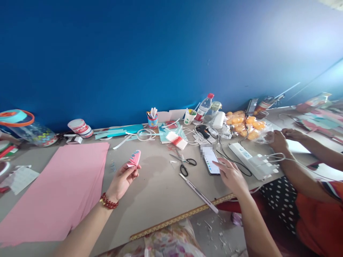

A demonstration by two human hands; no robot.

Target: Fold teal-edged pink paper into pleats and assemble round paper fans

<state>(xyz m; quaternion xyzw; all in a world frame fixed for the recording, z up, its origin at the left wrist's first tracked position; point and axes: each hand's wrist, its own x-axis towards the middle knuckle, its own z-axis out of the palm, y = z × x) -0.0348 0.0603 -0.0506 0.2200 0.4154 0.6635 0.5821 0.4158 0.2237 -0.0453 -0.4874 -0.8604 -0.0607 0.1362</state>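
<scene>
Pinched between the thumb and fingers of my left hand (pixel 125 178) is a small pink folded paper fan (pixel 134 158) with blue marks along its edge. It is held just above the table. My right hand (pixel 232 178) reaches over a phone (pixel 210 159) with a lit screen, a fingertip at the screen's right side. The fingers of that hand are partly spread and hold nothing. Between my hands lie a pair of scissors (pixel 184 167) with black handles and a pale utility knife (pixel 198 192) near the table edge.
Large pink paper sheets (pixel 77 178) lie on the left. A white power strip (pixel 248 159) with plugs and cables sits right of the phone. A bottle (pixel 204 109), a paper cup (pixel 189 117) and a bag of orange balls (pixel 245 123) line the back. A co-worker's hands (pixel 280 140) are at the right.
</scene>
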